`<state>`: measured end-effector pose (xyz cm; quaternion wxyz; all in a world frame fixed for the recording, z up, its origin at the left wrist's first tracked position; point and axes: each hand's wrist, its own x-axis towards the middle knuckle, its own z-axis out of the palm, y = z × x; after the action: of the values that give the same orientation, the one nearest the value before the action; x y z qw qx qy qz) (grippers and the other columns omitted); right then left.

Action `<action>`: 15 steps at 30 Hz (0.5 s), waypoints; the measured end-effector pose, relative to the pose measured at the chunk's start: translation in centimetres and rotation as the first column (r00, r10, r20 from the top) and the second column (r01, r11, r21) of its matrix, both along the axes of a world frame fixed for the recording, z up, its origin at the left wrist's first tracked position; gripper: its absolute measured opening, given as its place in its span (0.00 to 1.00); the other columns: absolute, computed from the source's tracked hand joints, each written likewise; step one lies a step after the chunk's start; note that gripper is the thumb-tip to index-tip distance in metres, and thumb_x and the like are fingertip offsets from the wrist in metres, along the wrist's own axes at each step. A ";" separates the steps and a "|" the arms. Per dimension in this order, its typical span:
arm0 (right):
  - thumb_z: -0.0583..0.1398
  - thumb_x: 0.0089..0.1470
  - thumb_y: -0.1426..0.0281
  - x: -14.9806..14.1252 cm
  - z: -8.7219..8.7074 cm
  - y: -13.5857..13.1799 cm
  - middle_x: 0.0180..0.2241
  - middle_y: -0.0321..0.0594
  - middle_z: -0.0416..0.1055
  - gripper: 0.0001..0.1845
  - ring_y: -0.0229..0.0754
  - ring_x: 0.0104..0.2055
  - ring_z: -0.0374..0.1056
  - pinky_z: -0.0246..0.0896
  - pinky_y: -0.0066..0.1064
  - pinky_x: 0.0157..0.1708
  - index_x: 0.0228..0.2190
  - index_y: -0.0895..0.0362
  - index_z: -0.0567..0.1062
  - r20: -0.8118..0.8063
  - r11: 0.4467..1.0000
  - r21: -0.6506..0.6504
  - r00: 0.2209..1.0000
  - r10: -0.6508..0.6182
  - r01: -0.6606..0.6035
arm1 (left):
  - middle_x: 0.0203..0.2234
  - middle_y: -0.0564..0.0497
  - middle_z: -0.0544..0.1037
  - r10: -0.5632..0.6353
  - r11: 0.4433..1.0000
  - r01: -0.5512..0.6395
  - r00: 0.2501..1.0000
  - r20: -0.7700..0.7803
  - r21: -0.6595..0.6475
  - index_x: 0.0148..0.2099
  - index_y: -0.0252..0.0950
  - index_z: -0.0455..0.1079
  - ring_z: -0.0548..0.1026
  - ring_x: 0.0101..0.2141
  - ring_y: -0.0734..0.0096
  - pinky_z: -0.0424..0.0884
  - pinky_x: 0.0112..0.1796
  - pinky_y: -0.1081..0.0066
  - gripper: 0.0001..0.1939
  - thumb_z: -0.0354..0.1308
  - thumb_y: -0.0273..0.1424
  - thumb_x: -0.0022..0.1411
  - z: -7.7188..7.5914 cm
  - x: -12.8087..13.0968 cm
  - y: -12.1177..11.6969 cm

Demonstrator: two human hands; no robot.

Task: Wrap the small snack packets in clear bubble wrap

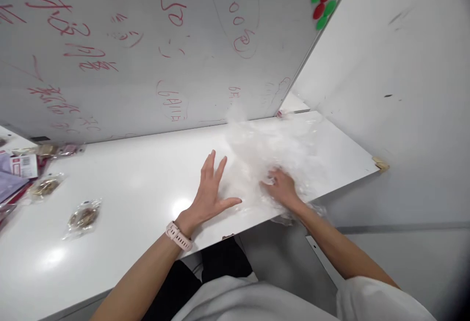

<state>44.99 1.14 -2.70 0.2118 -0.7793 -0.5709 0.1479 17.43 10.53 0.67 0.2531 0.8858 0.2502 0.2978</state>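
My left hand (211, 191), with a pale pink watch strap on its wrist, hovers over the white table. Its fingers are spread and nothing is in them. To its right lies a blurred heap of clear plastic bags (249, 149), reaching back toward the whiteboard. My right hand (282, 187) is in the near side of this heap, fingers curled round some of the thin plastic; their tips are partly blurred. Some of the plastic hangs over the table's front edge beside my right wrist.
On the left of the white table (147, 179) lie small clear packets with brownish contents (84, 217) and several other packaged items (24, 166). A whiteboard (147, 66) with red writing and round magnets stands behind. A grey wall (414, 130) is at the right.
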 end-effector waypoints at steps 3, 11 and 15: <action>0.60 0.52 0.49 -3.9 0.5 3.4 0.50 0.42 0.75 0.21 0.64 0.62 0.62 0.55 0.62 0.61 0.45 0.44 0.77 0.007 0.992 -0.004 0.992 0.123 -0.123 | 0.73 0.38 0.33 -0.013 0.997 0.021 0.994 -0.104 0.070 0.75 0.51 0.34 0.34 0.71 0.35 0.49 0.63 0.34 0.57 0.67 0.50 0.56 -0.8 0.0 0.1; 0.66 0.50 0.50 -1.6 10.7 6.3 0.58 0.40 0.70 0.34 0.54 0.59 0.66 0.59 0.50 0.60 0.57 0.45 0.73 -0.176 0.845 0.013 0.831 0.527 -0.534 | 0.72 0.36 0.49 0.246 0.969 -0.227 0.891 -0.381 0.095 0.67 0.44 0.61 0.46 0.70 0.37 0.44 0.60 0.26 0.30 0.60 0.42 0.65 -1.2 1.5 2.0; 0.60 0.60 0.57 4.9 12.5 5.2 0.56 0.49 0.69 0.23 0.55 0.59 0.62 0.52 0.55 0.61 0.54 0.52 0.72 -0.033 0.849 0.495 0.981 -0.194 0.184 | 0.70 0.34 0.52 0.238 0.971 -0.222 0.866 -0.440 0.088 0.66 0.42 0.63 0.43 0.71 0.38 0.39 0.59 0.24 0.28 0.55 0.44 0.68 -0.9 3.2 2.9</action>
<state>49.89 6.34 9.75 0.4131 -0.7523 -0.5122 -0.0322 20.65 13.48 -0.18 0.1361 0.8986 0.3999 0.1185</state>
